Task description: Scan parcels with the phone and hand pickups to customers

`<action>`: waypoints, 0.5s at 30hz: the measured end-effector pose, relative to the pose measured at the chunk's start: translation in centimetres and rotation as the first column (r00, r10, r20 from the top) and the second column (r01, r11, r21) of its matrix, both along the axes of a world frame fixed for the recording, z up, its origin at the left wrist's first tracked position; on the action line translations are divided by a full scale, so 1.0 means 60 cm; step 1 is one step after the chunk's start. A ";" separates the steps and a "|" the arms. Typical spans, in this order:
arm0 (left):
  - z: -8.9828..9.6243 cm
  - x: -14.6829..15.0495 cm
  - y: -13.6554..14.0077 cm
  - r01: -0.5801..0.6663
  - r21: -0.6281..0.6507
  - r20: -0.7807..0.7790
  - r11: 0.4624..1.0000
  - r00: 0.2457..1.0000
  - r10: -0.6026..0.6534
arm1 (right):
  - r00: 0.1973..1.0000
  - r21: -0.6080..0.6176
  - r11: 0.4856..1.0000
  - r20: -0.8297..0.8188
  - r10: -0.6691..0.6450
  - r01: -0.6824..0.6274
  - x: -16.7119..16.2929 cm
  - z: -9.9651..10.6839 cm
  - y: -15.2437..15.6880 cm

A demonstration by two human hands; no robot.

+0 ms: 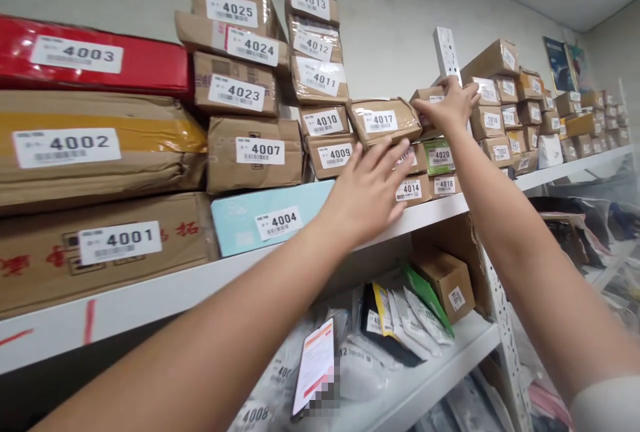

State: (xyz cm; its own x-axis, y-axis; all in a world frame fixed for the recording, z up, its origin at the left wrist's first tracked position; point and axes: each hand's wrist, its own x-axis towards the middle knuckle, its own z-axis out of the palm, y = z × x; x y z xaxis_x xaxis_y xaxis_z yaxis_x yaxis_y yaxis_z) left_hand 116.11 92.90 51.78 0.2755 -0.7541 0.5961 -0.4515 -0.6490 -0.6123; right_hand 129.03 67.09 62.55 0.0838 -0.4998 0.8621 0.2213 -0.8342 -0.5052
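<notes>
My left hand is raised to the shelf with its fingers spread, in front of stacked parcels. Its fingertips lie just below the cardboard box labelled 4017 and partly cover the box labelled 4014; whether they touch is unclear. Farther right, my right hand is at a small cardboard box on top of the stack. The thumb crosses its front, and the fingers reach around its right end by the white post. Part of that box is hidden. A green parcel labelled 4020 sits below it.
Numbered boxes fill the white upper shelf, including a red box and a light blue box. A perforated post rises beside my right hand. Below are bagged parcels and a lit phone. More boxes continue right.
</notes>
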 end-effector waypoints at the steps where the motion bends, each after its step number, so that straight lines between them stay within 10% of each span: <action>1: 0.025 0.022 -0.019 -0.040 -0.009 0.042 0.999 0.998 0.040 | 1.000 0.002 1.000 0.008 0.006 -0.006 0.002 0.000 -0.001; 7: 0.064 0.092 -0.059 -0.161 -0.115 0.065 0.980 0.983 0.169 | 0.997 0.005 0.999 0.074 0.035 -0.035 -0.022 0.005 0.022; 15: 0.036 0.085 -0.057 0.046 -0.199 0.035 0.979 0.999 -0.040 | 0.943 0.087 0.993 0.330 0.044 -0.076 -0.228 -0.004 -0.004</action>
State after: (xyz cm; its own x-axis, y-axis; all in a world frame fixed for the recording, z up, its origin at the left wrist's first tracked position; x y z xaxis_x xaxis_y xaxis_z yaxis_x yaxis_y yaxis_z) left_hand 121.21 89.46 53.96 0.2244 -0.6297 0.7437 -0.4649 -0.7399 -0.4862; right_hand 115.35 66.83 62.30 -0.1622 -0.5849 0.7947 0.4360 -0.7650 -0.4740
